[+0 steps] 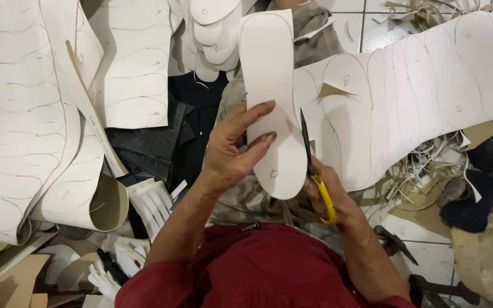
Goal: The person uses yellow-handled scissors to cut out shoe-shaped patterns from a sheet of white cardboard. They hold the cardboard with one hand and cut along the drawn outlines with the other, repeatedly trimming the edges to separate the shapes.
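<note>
**Insole shape held at the scissors, over the lap**

The white sole-shaped cutout (274,102) stood lengthwise in front of the person, above the lap, its rounded heel end nearest the body and its toe end pointing away. A small pencilled oval showed near the heel end.

The left hand (236,149) gripped the cutout by its left edge: thumb pressed across the face, fingers curled behind, so the piece was pinched between them.

The right hand (332,199) was closed around the yellow handles of the scissors (313,165). The dark blades pointed away from the body and ran along the cutout's right edge, where it met the large white sheet (417,97). Whether the blades were parted could not be told.

That sheet spread off to the right, marked with rows of traced sole outlines. A stack of finished cutouts (215,34) lay beyond the hands. To the left lay curled traced sheets (35,131) and dark textured panels (155,145). Thin offcut strips (429,165) were heaped on the tiled floor (417,234) at right. Red sleeves (212,274) and camouflage-patterned trousers (252,199) showed at the bottom.
</note>
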